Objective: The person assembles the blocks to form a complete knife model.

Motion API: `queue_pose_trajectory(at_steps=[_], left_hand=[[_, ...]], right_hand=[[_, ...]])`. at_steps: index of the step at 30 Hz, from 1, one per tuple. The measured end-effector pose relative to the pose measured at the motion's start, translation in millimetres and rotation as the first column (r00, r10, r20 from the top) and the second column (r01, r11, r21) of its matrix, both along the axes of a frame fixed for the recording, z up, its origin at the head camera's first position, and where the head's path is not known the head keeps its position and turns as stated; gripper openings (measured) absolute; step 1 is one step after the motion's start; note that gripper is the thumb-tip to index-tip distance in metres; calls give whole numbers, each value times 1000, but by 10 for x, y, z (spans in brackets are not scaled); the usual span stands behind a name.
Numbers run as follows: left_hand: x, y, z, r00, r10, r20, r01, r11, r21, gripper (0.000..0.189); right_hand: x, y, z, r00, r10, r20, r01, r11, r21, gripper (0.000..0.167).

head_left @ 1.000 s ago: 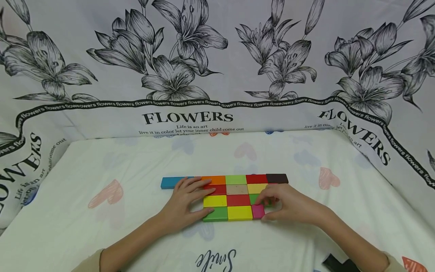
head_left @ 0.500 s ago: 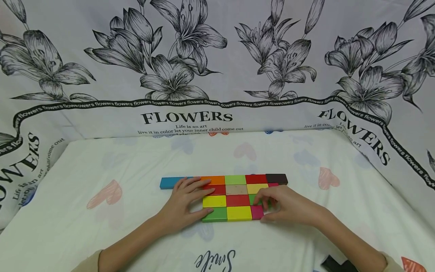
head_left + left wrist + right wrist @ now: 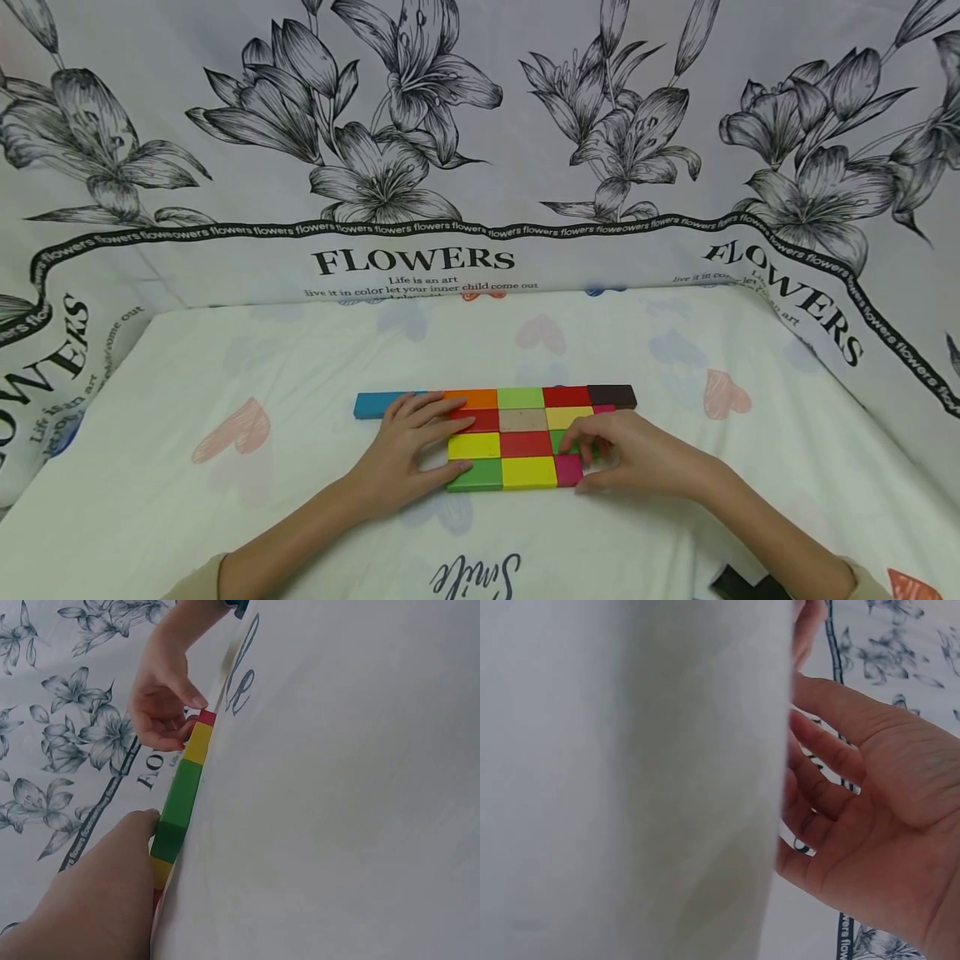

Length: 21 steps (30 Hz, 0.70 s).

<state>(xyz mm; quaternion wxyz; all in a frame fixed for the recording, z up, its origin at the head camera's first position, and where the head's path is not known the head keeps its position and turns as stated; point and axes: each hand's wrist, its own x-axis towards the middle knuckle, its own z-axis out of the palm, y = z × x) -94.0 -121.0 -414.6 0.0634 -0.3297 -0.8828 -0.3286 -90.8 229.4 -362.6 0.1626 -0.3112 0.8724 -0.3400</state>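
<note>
Colored rectangular blocks lie flat in four rows in the head view. My left hand [image 3: 411,450] spreads its fingers along their left side, thumb at the front green block [image 3: 476,474] and fingertips over the red block [image 3: 474,420] and the orange block [image 3: 471,400]. At the right end of the front row, my right hand [image 3: 641,457] has its thumb and forefinger curled about a small magenta block [image 3: 567,471]. The left wrist view shows that thumb right at the magenta block [image 3: 208,717], beside a yellow block [image 3: 197,742]. Cloth hides the blocks in the right wrist view.
A blue block [image 3: 372,405] juts left from the back row, which ends at a dark brown block [image 3: 612,396]. Beneath the right forearm lies a black object [image 3: 738,583]. The white cloth [image 3: 315,358] carries printed hearts, and a flower-printed curtain [image 3: 510,167] stands behind.
</note>
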Motion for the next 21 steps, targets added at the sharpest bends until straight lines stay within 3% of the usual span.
queue_pose_trajectory(at_steps=[8,15,21], left_hand=[[3,-25,25,999,1,-32,-3,998,-59,53],[-12,-50,53,995,-24,-92,13,993,-118,55],[-64,-65,131,996,-10,-89,-3,990,-142,56]], right_hand=[[0,24,48,1000,-20,11,20,1000,-19,26],[-51,195,160,988,-67,-142,54,994,-91,22],[-83,370,257,950,-176,-258,155,983,-99,23]])
